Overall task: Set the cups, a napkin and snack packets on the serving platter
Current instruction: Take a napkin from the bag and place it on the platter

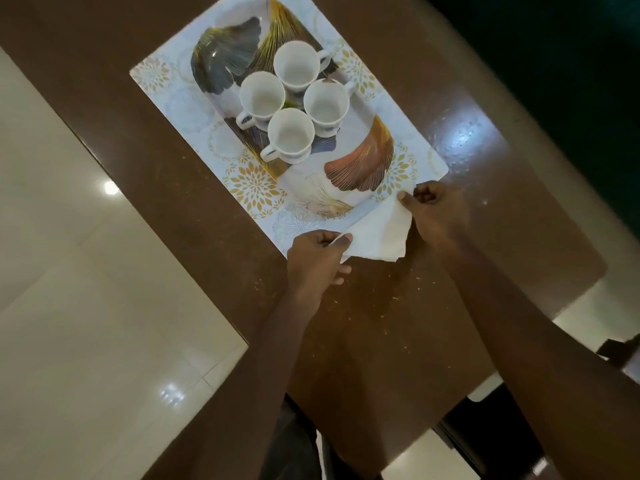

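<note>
Left grip: the left hand (313, 258) is closed in a pinch, thumb on top, on the near-left corner of the white paper napkin (377, 237).
Right grip: the right hand (438, 211) pinches the far-right corner with thumb and fingertips, the other fingers curled in.
Why held so: the two grips pull opposite corners apart, so the napkin is stretched flat between them. I judge that it is being opened or folded before it goes on the platter.
Napkin place: between the two grips, over the near edge of the placemat (254, 192) and partly over the bare worktop (381, 323). It is not yet on the platter.
Beyond the grips: the serving platter (360, 168), with large leaf patterns, lies on the placemat just behind the napkin.
Cups: four white cups (291, 133), empty and upright, stand close together in the middle of the platter, handles turned outward.
Free space: the near end of the platter, just ahead of the right grip, is bare; the far end too. I think that the near end is the easy place for the napkin.
In the way: nothing stands between the napkin and the platter; only the cups must not be pushed.
Snack packets: none are visible.
</note>
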